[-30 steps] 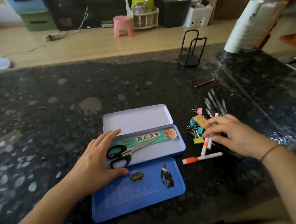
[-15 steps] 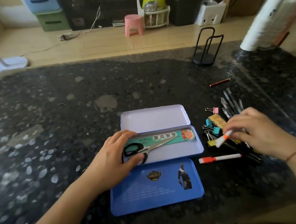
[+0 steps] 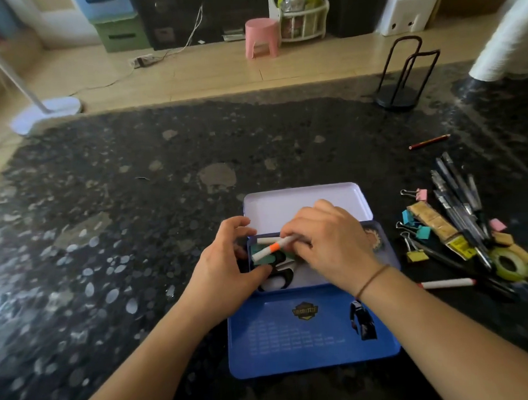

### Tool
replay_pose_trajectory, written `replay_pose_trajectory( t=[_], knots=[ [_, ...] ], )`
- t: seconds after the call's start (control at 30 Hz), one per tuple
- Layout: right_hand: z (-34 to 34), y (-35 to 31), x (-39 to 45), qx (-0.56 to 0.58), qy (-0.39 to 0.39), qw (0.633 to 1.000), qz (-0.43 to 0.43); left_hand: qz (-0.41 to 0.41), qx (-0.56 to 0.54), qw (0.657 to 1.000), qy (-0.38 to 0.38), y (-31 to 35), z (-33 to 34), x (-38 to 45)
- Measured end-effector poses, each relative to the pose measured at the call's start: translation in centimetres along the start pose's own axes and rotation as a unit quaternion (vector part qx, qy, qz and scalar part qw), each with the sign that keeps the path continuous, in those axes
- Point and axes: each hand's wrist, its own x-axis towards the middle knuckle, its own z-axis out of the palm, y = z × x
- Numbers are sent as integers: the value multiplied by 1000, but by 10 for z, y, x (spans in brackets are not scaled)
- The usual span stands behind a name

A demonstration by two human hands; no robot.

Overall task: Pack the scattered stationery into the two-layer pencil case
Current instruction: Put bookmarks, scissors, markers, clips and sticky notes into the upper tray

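The right hand [image 3: 329, 242] held a white marker [image 3: 274, 247] over the open pencil case [image 3: 382, 254], while the left hand [image 3: 229, 262], fingers curled, gripped its left edge.

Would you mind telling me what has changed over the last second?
The right hand picked two white pens from the pile and carried them left over the pencil case. The left hand stayed at the case's left end; one white pen stayed on the table.
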Motion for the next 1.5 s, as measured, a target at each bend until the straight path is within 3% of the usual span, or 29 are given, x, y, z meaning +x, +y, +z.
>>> replay_pose_trajectory(
  t=[0.17,0.27,0.4,0.53,0.77,0.97,1.13,1.5],
  knots=[
    [-15,11,-4,9,55,998,8,24,26,999,-37,-2,-3,0],
    [-46,29,-9,-16,64,997,47,94,91,990,-54,-1,-2,0],
    [-68,45,-24,-25,23,990,137,142,248,955,-82,3,0,-1],
    [-64,53,-30,-53,-19,992,112,136,318,936,-66,3,1,-3],
    [-54,49,-31,-29,-34,995,86,157,288,943,-52,6,4,-2],
    [-27,30,-21,-49,-41,998,21,97,208,973,-8,0,9,-1],
    [-23,31,-18,-67,8,994,81,117,230,966,-16,3,11,-3],
    [-27,32,-20,-69,-22,989,128,62,140,988,-5,2,13,2]
  ],
)
